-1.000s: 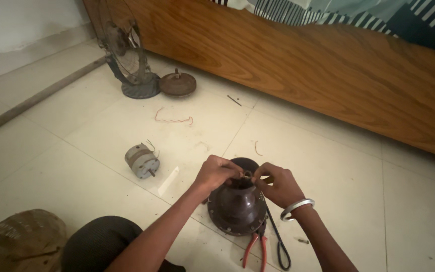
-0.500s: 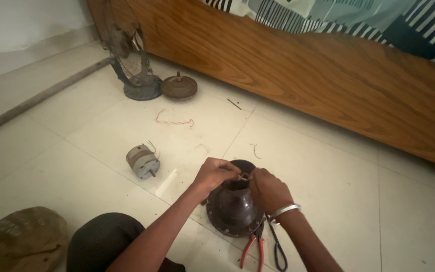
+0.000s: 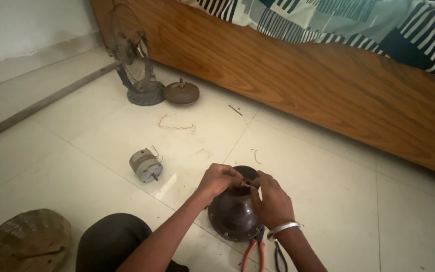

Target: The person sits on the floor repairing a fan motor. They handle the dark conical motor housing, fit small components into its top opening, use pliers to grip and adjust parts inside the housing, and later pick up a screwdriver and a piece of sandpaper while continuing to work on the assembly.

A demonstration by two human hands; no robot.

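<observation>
Since a moment ago the right hand [image 3: 273, 201] has closed in over the top of the dark motor housing [image 3: 233, 217], meeting the left. At far left a woven basket [image 3: 23, 246] lies on the tiled floor [image 3: 76, 146], with a small motor [image 3: 144, 164] beyond it and an old fan [image 3: 134, 63] by the wooden bed frame [image 3: 288, 75]. The left hand [image 3: 220, 179] pinches something small at the housing's opening; what it is cannot be told. The right hand's fingers curl shut against the same spot. Red-handled pliers [image 3: 252, 252] lie just beside the housing.
</observation>
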